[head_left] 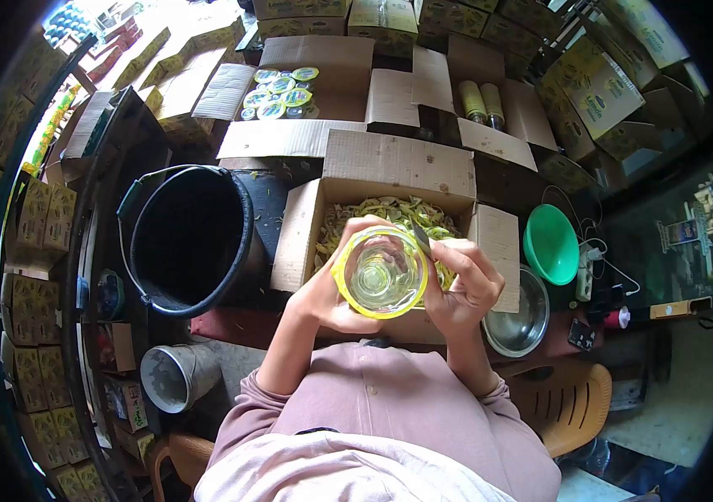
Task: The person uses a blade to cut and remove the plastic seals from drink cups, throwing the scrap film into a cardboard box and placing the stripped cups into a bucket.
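Background: stacked printed cartons | clear yellow-rimmed cup: held over near edge of open box | left hand: wrapped round cup's left side | right hand: pinching dark blade-like tool at cup's rim | black bucket: past box's left edge | green bowl: past right edge

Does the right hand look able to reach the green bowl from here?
Probably yes: just a low box flap seems to lie between the right hand and the green bowl. But that hand holds a dark tool by the clear container, so it likely needs freeing first.
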### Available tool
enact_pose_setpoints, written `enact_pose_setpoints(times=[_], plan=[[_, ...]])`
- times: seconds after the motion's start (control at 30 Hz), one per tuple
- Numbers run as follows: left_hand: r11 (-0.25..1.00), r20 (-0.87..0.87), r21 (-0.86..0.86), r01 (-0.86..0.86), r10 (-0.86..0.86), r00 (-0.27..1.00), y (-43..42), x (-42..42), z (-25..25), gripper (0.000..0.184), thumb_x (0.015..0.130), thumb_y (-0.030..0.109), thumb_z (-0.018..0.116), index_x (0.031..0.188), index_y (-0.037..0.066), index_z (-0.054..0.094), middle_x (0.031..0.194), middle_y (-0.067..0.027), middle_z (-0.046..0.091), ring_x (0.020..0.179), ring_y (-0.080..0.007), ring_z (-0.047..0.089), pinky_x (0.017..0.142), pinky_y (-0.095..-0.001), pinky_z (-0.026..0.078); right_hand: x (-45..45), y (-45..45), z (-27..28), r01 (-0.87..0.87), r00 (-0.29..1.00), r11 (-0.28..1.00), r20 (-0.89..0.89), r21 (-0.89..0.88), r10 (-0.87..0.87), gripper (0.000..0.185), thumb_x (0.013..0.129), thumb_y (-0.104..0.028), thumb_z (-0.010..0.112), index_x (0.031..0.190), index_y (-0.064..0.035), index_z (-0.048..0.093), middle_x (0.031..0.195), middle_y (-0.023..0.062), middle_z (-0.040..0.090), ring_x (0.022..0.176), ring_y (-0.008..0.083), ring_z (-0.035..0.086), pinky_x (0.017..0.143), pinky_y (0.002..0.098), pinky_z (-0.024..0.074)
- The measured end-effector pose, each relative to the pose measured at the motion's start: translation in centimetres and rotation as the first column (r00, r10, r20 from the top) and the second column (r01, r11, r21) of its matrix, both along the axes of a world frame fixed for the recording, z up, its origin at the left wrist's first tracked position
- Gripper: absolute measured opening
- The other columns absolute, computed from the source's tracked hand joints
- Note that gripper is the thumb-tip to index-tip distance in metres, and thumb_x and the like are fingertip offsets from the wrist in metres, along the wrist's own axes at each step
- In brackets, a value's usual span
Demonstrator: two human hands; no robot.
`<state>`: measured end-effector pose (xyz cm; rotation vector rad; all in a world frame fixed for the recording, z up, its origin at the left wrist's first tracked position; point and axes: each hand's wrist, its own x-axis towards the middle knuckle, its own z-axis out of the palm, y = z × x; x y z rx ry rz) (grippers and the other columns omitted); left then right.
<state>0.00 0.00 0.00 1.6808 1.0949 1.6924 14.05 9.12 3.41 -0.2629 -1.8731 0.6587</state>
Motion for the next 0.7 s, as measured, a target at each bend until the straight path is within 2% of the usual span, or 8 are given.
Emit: enact_pose_setpoints(times=[0.17,0.2,0.3,0.33,0.43,0.47,0.57,0.7], plan=[[0.957,-0.010,0.083,-0.279,0.281,0.960,0.7,1.1,-0.6,0.058,0.058,0.017,0.078,0.106,0.001,0.050,0.112,-0.0117,0.030,0.109,-0.0279,0.035,0.089,-0.0371,0.036,-0.2,-0.2,-0.1,0.070,0.997,0.997,-0.024,-0.025,-0.070,0.025,0.065,0.007,0.066,0.087,-0.0041,0.065,0.074,0.0075,0.062,0.065,0.0170,0.061,0.059,0.0255,0.0494],[0.943,-0.034,0.180,-0.279,0.289,0.957,0.9,0.9,-1.1,0.063,0.059,0.014,0.076,0.112,0.002,0.044,0.112,-0.0120,0.034,0.107,-0.0263,0.039,0.089,-0.0371,0.036,-0.2,-0.2,-0.2,0.078,0.997,0.997,-0.026,-0.019,-0.079,0.025,0.065,0.007,0.066,0.087,-0.0043,0.065,0.074,0.0075,0.061,0.065,0.0168,0.061,0.059,0.0254,0.0494],[0.972,0.147,0.006,-0.236,0.233,0.961,0.4,1.0,-1.5,0.073,0.061,0.013,0.074,0.122,0.003,0.033,0.112,-0.0125,0.041,0.108,-0.0248,0.042,0.092,-0.0364,0.035,-0.1,-0.3,-0.3,0.110,0.994,0.994,-0.022,-0.003,-0.110,0.026,0.065,0.007,0.066,0.088,-0.0047,0.064,0.073,0.0075,0.061,0.065,0.0164,0.061,0.059,0.0252,0.0494],[0.974,0.096,-0.013,-0.224,0.225,0.970,0.3,0.8,-1.6,0.079,0.062,0.009,0.072,0.125,0.003,0.024,0.114,-0.0136,0.045,0.109,-0.0240,0.045,0.094,-0.0361,0.034,0.0,-0.4,-0.3,0.125,0.992,0.992,-0.014,0.002,-0.125,0.025,0.065,0.007,0.066,0.088,-0.0048,0.064,0.074,0.0074,0.061,0.065,0.0163,0.061,0.059,0.0251,0.0494],[0.971,0.188,-0.070,-0.226,0.236,0.954,0.0,1.6,-1.1,0.074,0.063,0.005,0.070,0.123,0.002,0.027,0.116,-0.0149,0.044,0.113,-0.0248,0.044,0.096,-0.0362,0.033,-0.2,-0.7,-0.5,0.156,0.988,0.987,-0.020,0.023,-0.156,0.025,0.065,0.007,0.067,0.087,-0.0047,0.064,0.074,0.0073,0.061,0.065,0.0163,0.061,0.059,0.0251,0.0494],[0.972,0.305,-0.016,-0.232,0.226,0.925,0.3,2.3,-1.2,0.071,0.063,0.002,0.071,0.121,0.002,0.029,0.116,-0.0148,0.045,0.111,-0.0241,0.045,0.095,-0.0358,0.035,-0.2,-0.8,-0.6,0.165,0.986,0.986,-0.026,0.031,-0.164,0.025,0.065,0.007,0.067,0.087,-0.0046,0.064,0.074,0.0073,0.061,0.065,0.0164,0.061,0.059,0.0251,0.0494],[0.929,0.162,0.031,-0.368,0.359,0.919,0.9,2.9,-0.5,0.072,0.062,0.005,0.074,0.120,0.002,0.031,0.114,-0.0144,0.046,0.108,-0.0231,0.048,0.092,-0.0348,0.038,-0.3,-1.1,-0.6,0.175,0.984,0.984,-0.041,0.040,-0.174,0.024,0.065,0.007,0.067,0.086,-0.0042,0.063,0.074,0.0074,0.061,0.065,0.0165,0.061,0.059,0.0254,0.0495],[0.915,0.088,0.002,-0.402,0.401,0.912,0.9,2.5,-1.0,0.071,0.061,0.005,0.075,0.119,0.002,0.033,0.111,-0.0133,0.049,0.104,-0.0226,0.050,0.090,-0.0347,0.041,-0.2,-1.0,-0.8,0.168,0.985,0.985,-0.044,0.041,-0.167,0.026,0.063,0.008,0.066,0.086,-0.0038,0.063,0.074,0.0078,0.060,0.066,0.0175,0.061,0.060,0.0262,0.0495]])
